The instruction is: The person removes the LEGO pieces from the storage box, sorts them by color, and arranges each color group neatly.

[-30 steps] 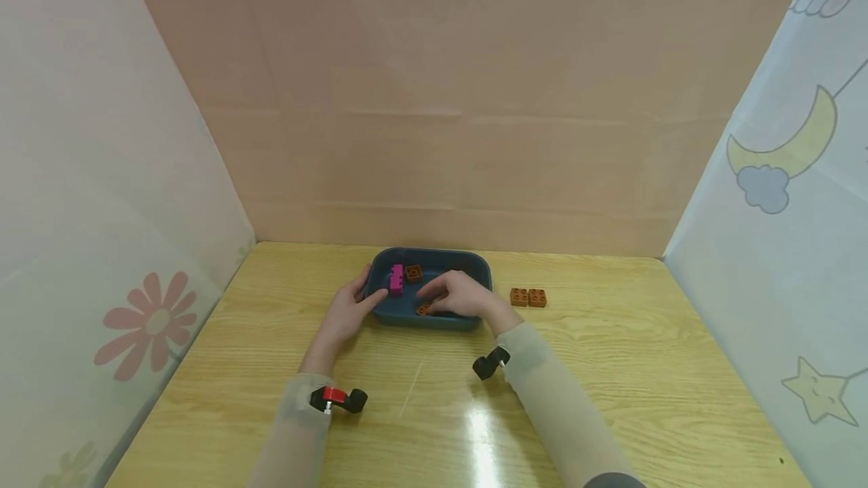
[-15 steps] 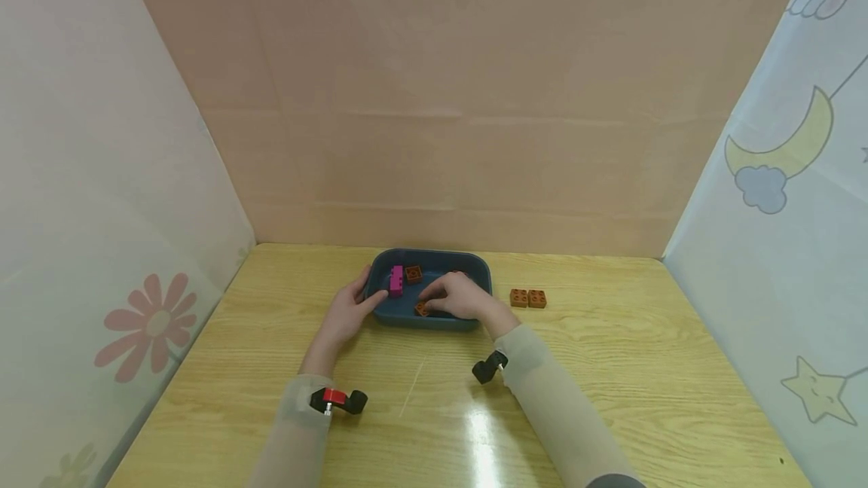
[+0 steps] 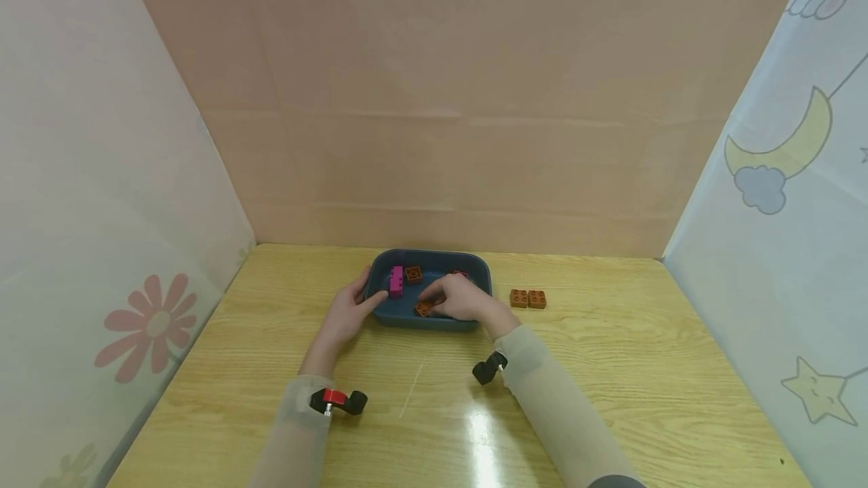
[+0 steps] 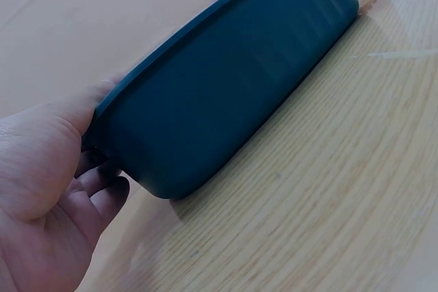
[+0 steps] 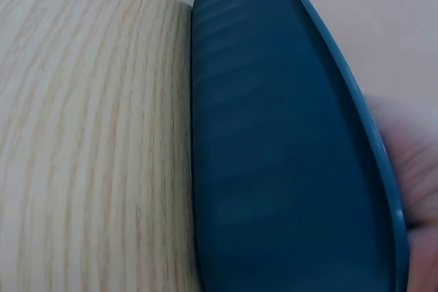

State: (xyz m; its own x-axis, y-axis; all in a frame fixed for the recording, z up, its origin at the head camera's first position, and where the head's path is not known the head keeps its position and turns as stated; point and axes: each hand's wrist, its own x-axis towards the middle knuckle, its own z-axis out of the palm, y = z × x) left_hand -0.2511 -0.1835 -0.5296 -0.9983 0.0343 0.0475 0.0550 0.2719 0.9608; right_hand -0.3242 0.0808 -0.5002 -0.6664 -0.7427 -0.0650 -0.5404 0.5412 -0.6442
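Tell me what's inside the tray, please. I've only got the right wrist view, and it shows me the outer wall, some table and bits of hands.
Observer: In the head view, a pink brick sits near the left end of the tray, with an orange brick beside it.
Operator: And what's the right hand at?
Observer: The right hand is at a second orange brick, inside the tray by its near wall; I can't tell whether it's pinching it.
Operator: Anything outside the tray?
Observer: Yes, two more orange bricks, side by side on the table, to the right of the tray.
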